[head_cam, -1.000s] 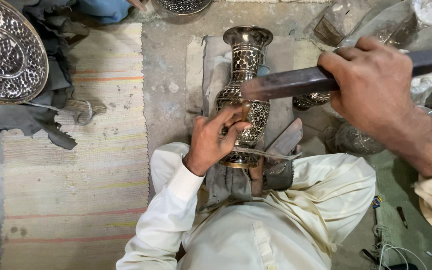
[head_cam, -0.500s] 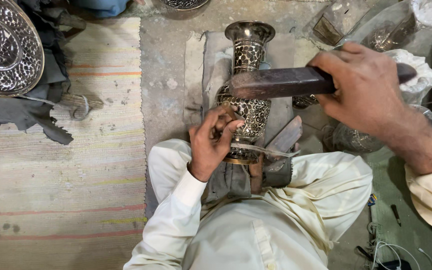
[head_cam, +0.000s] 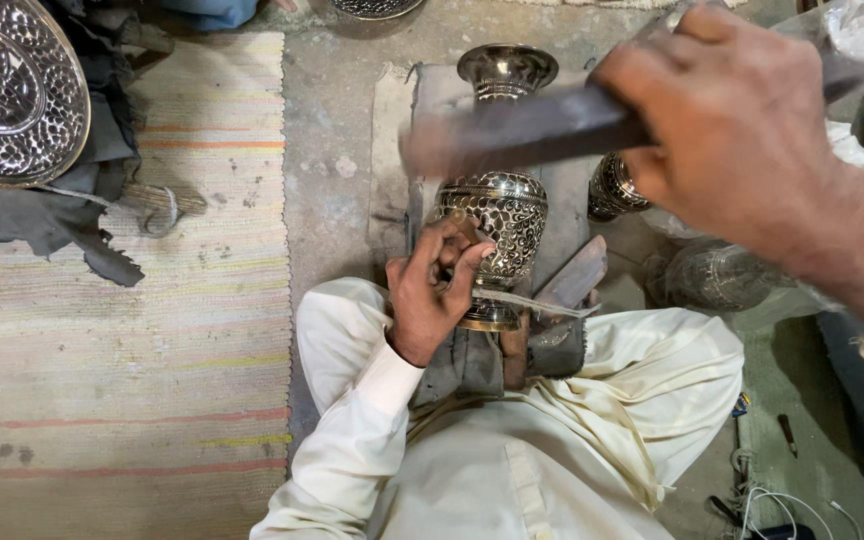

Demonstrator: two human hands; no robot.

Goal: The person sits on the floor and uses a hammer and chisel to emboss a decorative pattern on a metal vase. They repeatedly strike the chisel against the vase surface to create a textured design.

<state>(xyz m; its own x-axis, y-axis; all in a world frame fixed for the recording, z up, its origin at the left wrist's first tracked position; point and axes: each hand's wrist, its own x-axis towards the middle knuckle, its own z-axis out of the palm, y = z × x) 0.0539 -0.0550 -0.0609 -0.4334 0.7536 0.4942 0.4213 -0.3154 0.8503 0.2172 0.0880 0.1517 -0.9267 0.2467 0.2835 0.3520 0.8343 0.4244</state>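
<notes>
Concrete floor, engraved vase, left hand steadying, right hand gripping mallet

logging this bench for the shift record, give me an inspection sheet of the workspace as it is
surface: bare concrete floor with a striped woven mat at one side
job's things: engraved metal vase lying on a padded block; flat dark bar, motion-blurred, raised above it
clutter: embossed round metal tray on dark cloth; second small engraved vessel; crumpled clear plastic
grippers: left hand on the vase body, fingers pinching a small tool too hidden to name; right hand gripping the bar
cables: white cable on the floor by the person's right side
surroundings: person's cream garment fills the lower frame
</notes>
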